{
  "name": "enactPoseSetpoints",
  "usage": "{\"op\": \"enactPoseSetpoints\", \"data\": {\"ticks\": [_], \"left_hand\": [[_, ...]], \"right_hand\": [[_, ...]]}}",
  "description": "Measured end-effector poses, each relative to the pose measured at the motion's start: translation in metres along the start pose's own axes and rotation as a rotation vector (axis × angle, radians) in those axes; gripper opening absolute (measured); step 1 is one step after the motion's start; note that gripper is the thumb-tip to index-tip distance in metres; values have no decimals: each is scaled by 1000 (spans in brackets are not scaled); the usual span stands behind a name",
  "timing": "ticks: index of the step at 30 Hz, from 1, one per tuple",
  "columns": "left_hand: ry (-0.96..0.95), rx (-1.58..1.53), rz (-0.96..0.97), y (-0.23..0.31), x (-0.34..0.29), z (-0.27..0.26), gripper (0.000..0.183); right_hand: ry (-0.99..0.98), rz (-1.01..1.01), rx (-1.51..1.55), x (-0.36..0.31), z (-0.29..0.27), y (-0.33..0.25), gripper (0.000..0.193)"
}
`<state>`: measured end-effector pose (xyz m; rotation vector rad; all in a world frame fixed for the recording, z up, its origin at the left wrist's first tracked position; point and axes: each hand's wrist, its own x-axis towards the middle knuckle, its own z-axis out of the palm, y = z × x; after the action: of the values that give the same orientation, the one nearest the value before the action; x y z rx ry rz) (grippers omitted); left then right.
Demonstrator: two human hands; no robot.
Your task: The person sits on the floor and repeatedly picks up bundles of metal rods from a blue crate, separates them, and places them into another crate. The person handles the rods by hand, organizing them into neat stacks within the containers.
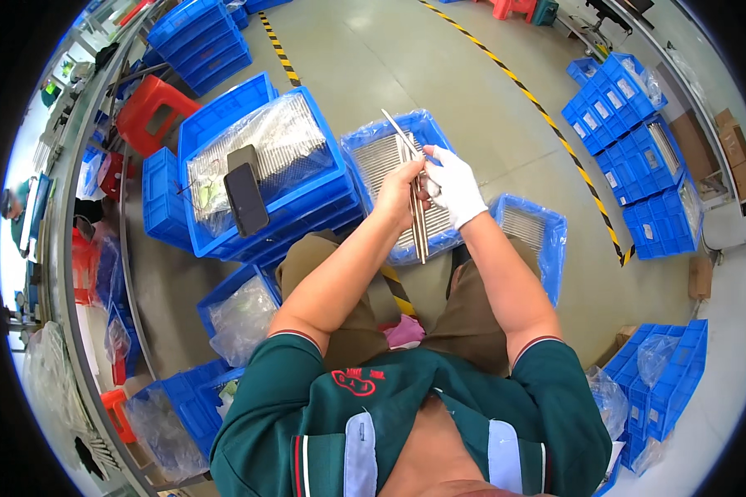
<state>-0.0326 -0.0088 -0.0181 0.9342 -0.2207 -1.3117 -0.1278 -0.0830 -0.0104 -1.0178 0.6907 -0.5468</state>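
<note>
My bare left hand (401,192) is closed around a small bundle of slim silvery metal rods (419,228). They stand out above and below the fist. My right hand, in a white glove (456,189), presses close beside it, with its fingers pinched on one metal rod (397,126) that slants up to the left. The gloved fingertips are partly hidden. Both hands are over a blue bin (443,132) lined with clear plastic, where many similar rods lie side by side. To the right, a second lined blue bin (558,240) holds more rods.
Left of my hands, stacked blue crates (333,141) carry rods under plastic film, with a dark phone (245,199) on top. Nearby are a red stool (153,116) and a crate with crumpled plastic (244,319). Blue bins (651,170) stand at the right. Yellow-black tape (547,116) marks the floor.
</note>
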Motion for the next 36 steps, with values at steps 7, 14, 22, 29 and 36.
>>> {"op": "enactPoseSetpoints", "data": {"ticks": [7, 14, 22, 29, 36], "left_hand": [[63, 209, 102, 11, 3, -5, 21], [-105, 369, -34, -1, -9, -8, 26], [-342, 35, -361, -11, -11, -22, 21], [-288, -173, -166, 13, 11, -35, 32], [-398, -198, -184, 17, 8, -37, 28]], "right_hand": [[-7, -18, -173, 18, -8, -12, 22], [-52, -220, -742, 46, -24, -8, 34], [578, -299, -172, 80, -75, -32, 26], [57, -19, -358, 21, -28, -26, 24], [24, -495, -1101, 12, -12, -7, 17]]}}
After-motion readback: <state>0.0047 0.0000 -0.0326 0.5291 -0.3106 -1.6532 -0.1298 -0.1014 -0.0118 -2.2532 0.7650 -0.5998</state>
